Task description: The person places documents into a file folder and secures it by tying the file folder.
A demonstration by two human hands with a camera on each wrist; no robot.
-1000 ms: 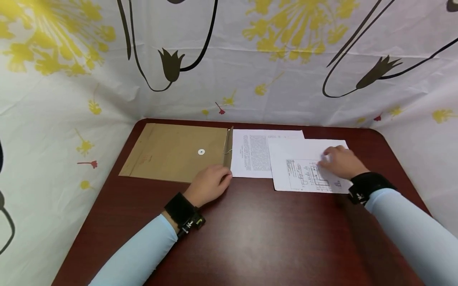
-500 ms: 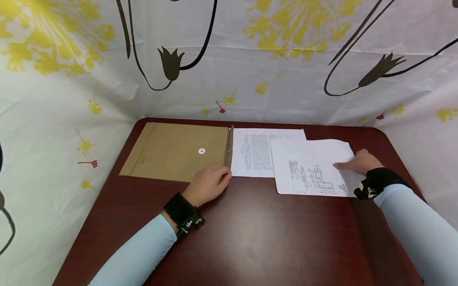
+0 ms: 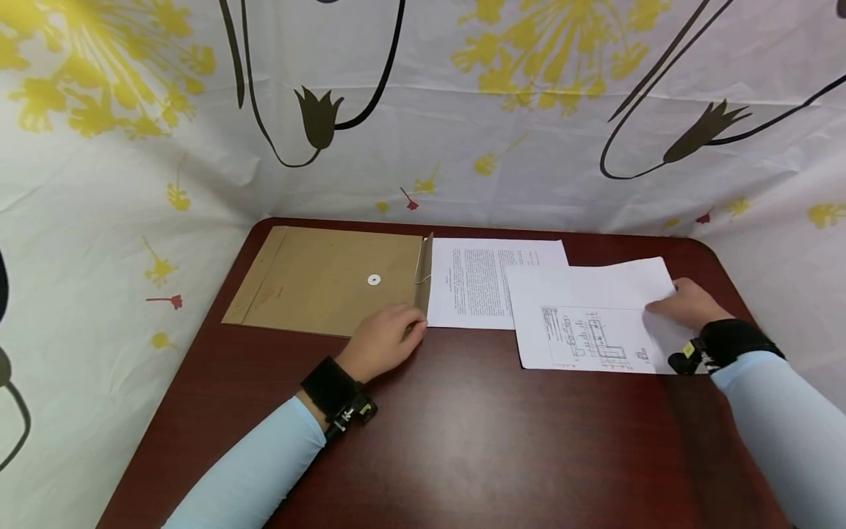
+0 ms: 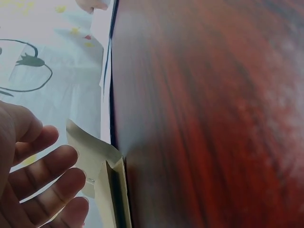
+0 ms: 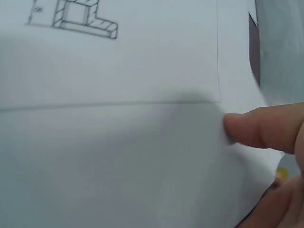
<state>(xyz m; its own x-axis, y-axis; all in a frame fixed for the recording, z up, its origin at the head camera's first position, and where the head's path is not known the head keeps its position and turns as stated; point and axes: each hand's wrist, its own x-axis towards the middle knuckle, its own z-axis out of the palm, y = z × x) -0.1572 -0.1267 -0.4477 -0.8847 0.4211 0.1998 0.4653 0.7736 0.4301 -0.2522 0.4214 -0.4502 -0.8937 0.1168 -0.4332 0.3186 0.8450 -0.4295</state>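
Observation:
A white sheet (image 3: 581, 290) with a technical drawing lies partly over a page of printed text (image 3: 472, 286). My right hand (image 3: 690, 305) pinches the drawing sheet by its right edge. In the right wrist view the thumb (image 5: 259, 126) presses on top of the paper (image 5: 118, 156), with other fingers beneath and partly hidden. A brown paper envelope (image 3: 324, 272) with a white button and a string lies at the left, its flap side facing the pages. My left hand (image 3: 383, 342) is at its near right corner. The left wrist view shows those fingers (image 4: 47, 180) loosely curled beside the flap (image 4: 88, 149), gripping nothing.
Everything lies along the far edge of a dark red-brown table (image 3: 496, 441). A white cloth (image 3: 423, 110) with yellow and dark flower prints hangs behind the table and along its sides.
My right hand has shifted right, from on top of the drawing sheet to its right edge, and now grips it. The sheet has slid right and slightly nearer. The left hand stays put.

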